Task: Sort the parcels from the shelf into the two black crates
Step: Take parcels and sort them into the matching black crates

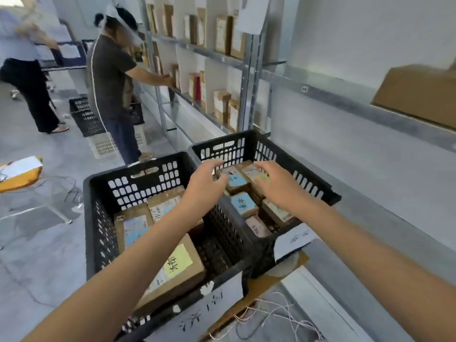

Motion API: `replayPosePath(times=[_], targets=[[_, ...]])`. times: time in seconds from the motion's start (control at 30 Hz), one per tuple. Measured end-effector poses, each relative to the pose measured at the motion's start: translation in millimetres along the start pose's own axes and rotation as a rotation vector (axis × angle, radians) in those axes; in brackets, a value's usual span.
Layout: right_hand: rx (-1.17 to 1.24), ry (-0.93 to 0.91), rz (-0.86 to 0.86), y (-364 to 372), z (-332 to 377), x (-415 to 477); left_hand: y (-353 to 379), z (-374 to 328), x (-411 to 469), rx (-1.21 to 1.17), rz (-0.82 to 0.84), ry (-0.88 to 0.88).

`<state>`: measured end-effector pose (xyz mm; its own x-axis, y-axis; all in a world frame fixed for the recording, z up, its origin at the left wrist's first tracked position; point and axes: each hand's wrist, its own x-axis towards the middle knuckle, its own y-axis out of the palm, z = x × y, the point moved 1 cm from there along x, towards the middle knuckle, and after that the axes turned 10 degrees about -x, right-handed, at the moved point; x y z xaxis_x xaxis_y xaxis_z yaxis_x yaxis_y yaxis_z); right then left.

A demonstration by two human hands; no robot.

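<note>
Two black crates stand side by side in front of me. The left crate (98,218) holds brown parcels, one with a yellow label (177,262). The right crate (308,178) holds several small parcels with blue labels (243,203). My left hand (204,183) and my right hand (278,183) hover over the right crate's far end, fingers spread and relaxed, either side of a blue-labelled parcel (235,180). Neither hand holds anything. A brown parcel (419,95) lies on the shelf (345,95) at the right.
A person in a dark shirt (111,77) reaches into a further shelf rack of parcels (222,33), with black and white crates (84,117) at their feet. Another person (27,70) stands far left. Loose wires (276,314) lie by the crates.
</note>
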<state>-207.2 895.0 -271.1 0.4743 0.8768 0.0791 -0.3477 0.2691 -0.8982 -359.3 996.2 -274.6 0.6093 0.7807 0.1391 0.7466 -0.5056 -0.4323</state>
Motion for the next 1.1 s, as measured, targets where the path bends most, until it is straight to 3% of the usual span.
replayPosePath(times=[0.37, 0.67, 0.87, 1.1], targets=[[-0.135, 0.462, -0.304, -143.1, -133.9, -235.9, 188.7, -154.4, -99.5, 0.065, 0.522, 0.464], [-0.249, 0.751, -0.496, -197.4, -176.5, -419.6, 299.6, -234.8, -209.2, -0.031, 0.715, 0.761], [-0.329, 0.897, -0.602, -241.1, -179.0, -504.5, 342.9, -297.9, -272.0, -0.102, 0.852, 0.850], [-0.352, 0.933, -0.712, -296.3, -194.0, -559.7, 386.4, -370.7, -303.8, -0.187, 0.930, 0.905]])
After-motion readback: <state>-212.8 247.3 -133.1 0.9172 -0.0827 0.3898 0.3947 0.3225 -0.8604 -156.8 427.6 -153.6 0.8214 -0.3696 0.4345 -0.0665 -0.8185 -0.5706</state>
